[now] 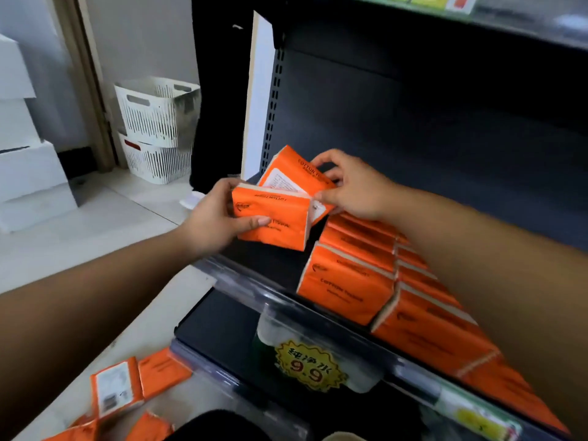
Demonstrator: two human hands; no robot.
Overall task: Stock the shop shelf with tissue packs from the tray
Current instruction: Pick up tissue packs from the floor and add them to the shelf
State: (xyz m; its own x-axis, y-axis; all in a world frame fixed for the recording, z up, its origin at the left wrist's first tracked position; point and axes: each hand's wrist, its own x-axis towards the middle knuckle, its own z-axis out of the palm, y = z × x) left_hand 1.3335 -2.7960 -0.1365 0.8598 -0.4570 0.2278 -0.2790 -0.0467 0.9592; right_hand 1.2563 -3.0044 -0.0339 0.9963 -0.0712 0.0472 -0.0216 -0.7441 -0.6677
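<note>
Shelf first: the dark shelf point(270, 265) fills the right of your view, with a strip of bare deck open at its left end. Along that deck the stocked packs point(346, 288) stand on edge in tight orange rows, running off to the right under your forearm. Over by the wall, two white baskets point(156, 113) sit stacked, well apart from the work. Down at the lower left, the loose packs point(117, 386) lie scattered on a pale surface; whether that is the tray, you cannot tell from here.

Now the hands. Your left grip point(219, 218) curls round the front pack point(273, 218) from its left end, thumb on the near face, holding it above the bare deck. Your right grip point(353, 186) pinches the upper edge of the rear pack point(292, 173), which is tilted just behind the front one.

These look light, soft and film-wrapped, so probably slick and easy to squash. Take each one across its short ends or broad faces, firm but not crushing, never by a loose corner of film.

Smallest last: the yellow price tag point(308, 367) on the lower rail reads 9.9.
</note>
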